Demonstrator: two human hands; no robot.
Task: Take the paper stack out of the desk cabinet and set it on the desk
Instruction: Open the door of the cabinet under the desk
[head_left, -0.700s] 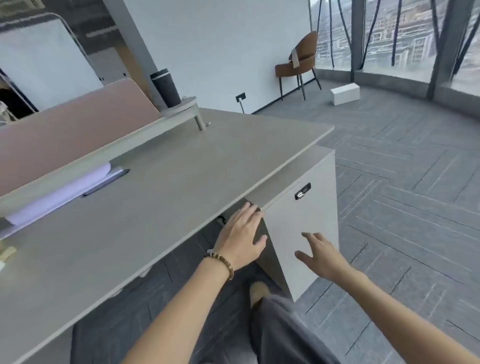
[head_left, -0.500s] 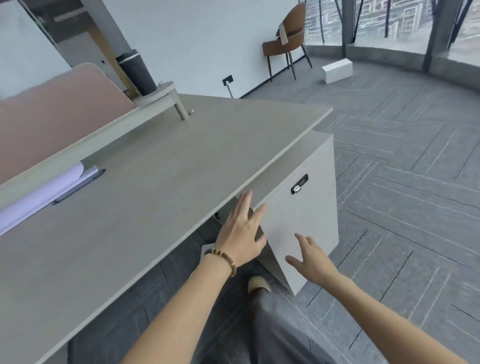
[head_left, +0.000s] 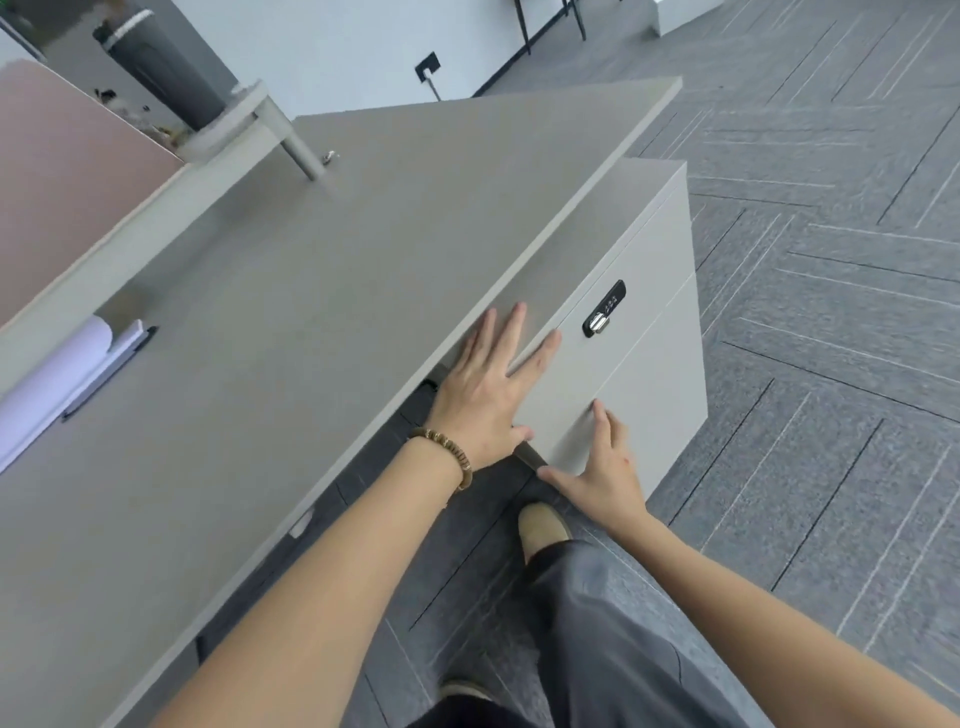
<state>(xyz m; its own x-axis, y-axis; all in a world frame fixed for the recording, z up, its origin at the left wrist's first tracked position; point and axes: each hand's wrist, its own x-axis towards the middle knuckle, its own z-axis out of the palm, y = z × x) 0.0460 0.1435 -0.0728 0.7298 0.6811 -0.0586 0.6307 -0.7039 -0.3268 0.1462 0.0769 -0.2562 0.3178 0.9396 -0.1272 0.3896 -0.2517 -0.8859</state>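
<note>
A pale grey desk cabinet (head_left: 654, 364) stands under the right end of the grey desk (head_left: 322, 291), its front closed, with a black combination lock (head_left: 602, 309) near the top. My left hand (head_left: 491, 387), with a bead bracelet at the wrist, lies flat and fingers spread on the cabinet's upper front by its left edge. My right hand (head_left: 602, 467) is open lower down, fingertips touching the lower front panel, thumb at its left corner. The paper stack is not visible.
On the desk's left lie a white paper roll (head_left: 47, 384) and a dark pen beside it. A dark tumbler (head_left: 166, 67) stands on a raised shelf at the back, next to a pink divider panel (head_left: 62, 166). My legs and shoes are below; grey carpet lies to the right.
The view has tipped down and closer to the cabinet. My left hand has slid from the cabinet's top edge onto its front, and my right hand has come in to touch the lower panel.
</note>
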